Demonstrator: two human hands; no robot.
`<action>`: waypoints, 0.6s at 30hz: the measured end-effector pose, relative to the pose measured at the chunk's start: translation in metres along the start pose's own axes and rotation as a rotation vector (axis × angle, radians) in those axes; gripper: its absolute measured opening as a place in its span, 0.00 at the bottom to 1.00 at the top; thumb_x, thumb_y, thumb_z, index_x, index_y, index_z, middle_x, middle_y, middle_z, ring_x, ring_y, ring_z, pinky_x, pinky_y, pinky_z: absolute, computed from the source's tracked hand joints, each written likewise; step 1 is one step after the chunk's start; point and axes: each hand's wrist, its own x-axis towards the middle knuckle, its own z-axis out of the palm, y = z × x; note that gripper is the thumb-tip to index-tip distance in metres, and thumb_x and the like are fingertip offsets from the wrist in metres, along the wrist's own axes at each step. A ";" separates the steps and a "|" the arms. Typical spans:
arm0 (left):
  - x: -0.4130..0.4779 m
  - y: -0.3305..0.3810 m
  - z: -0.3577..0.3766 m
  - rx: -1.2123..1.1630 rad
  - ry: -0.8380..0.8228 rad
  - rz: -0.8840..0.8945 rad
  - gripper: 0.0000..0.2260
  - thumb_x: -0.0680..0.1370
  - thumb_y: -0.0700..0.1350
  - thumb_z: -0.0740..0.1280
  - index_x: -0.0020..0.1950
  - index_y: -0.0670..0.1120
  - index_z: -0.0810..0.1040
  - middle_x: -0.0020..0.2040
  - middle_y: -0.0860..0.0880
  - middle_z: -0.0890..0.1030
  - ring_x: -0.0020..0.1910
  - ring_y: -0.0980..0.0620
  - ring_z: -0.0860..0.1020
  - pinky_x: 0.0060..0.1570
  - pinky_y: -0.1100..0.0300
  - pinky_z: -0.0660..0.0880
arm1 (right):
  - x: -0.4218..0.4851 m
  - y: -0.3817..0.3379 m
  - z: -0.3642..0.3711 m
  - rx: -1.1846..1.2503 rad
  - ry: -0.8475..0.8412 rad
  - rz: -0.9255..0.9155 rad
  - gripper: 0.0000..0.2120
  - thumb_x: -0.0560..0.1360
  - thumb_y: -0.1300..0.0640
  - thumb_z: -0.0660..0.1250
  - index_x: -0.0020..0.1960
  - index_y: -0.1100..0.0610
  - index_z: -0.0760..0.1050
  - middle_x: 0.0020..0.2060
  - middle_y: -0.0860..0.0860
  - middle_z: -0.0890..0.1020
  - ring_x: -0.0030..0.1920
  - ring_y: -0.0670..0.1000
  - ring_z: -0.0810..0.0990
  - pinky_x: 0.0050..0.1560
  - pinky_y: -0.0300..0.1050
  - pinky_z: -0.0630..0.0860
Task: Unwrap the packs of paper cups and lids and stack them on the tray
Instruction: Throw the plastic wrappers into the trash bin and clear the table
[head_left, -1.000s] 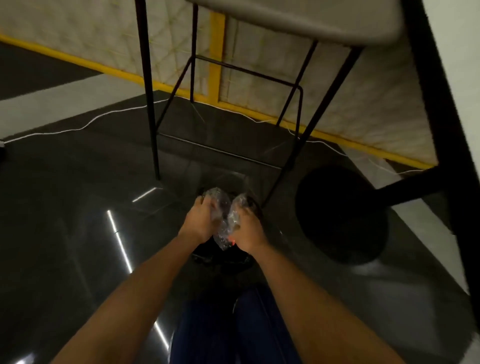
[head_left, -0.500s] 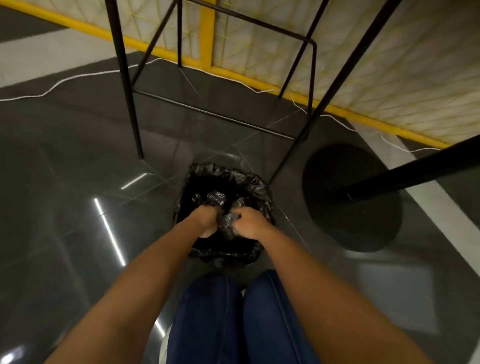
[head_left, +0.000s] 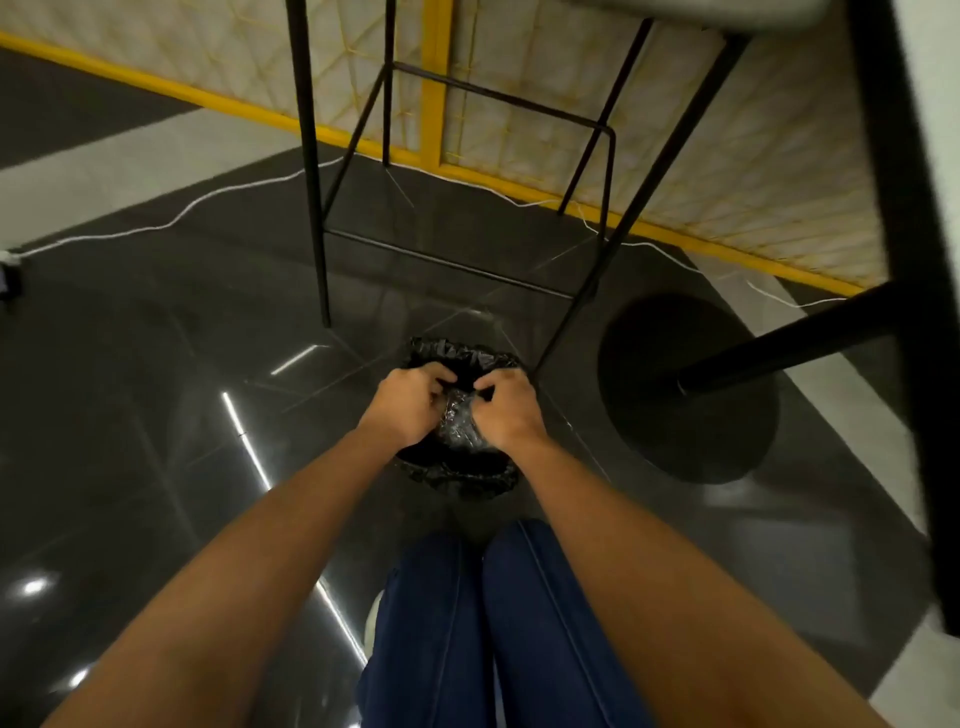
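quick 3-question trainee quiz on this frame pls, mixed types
1. True or false: the left hand and the right hand both grip the crumpled clear wrapper.
2. What sits directly under the hands? A) a tray of cups B) a bin lined with a black bag C) a cardboard box
3. Fill in: the stool with thin black legs stands ___ the bin, as the camera sees it.

Key: 1 true; 2 B; 3 beyond (farther from the person).
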 end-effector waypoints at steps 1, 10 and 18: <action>-0.009 0.012 -0.014 -0.014 0.030 0.015 0.16 0.74 0.37 0.66 0.60 0.47 0.78 0.51 0.45 0.83 0.52 0.48 0.81 0.57 0.54 0.75 | -0.012 -0.011 -0.011 0.022 0.024 -0.003 0.10 0.77 0.58 0.63 0.58 0.56 0.75 0.63 0.53 0.68 0.62 0.53 0.72 0.63 0.47 0.72; -0.102 0.144 -0.162 -0.040 0.179 0.131 0.14 0.74 0.40 0.68 0.59 0.46 0.77 0.49 0.46 0.82 0.47 0.47 0.81 0.52 0.54 0.76 | -0.134 -0.108 -0.140 0.168 0.170 -0.139 0.11 0.75 0.59 0.65 0.57 0.56 0.76 0.61 0.54 0.71 0.61 0.54 0.73 0.63 0.47 0.70; -0.153 0.254 -0.222 -0.072 0.247 0.254 0.23 0.74 0.47 0.70 0.67 0.49 0.70 0.57 0.49 0.79 0.46 0.54 0.77 0.46 0.60 0.72 | -0.208 -0.135 -0.257 0.146 0.336 -0.292 0.12 0.76 0.56 0.65 0.59 0.56 0.75 0.59 0.54 0.73 0.62 0.54 0.72 0.64 0.44 0.66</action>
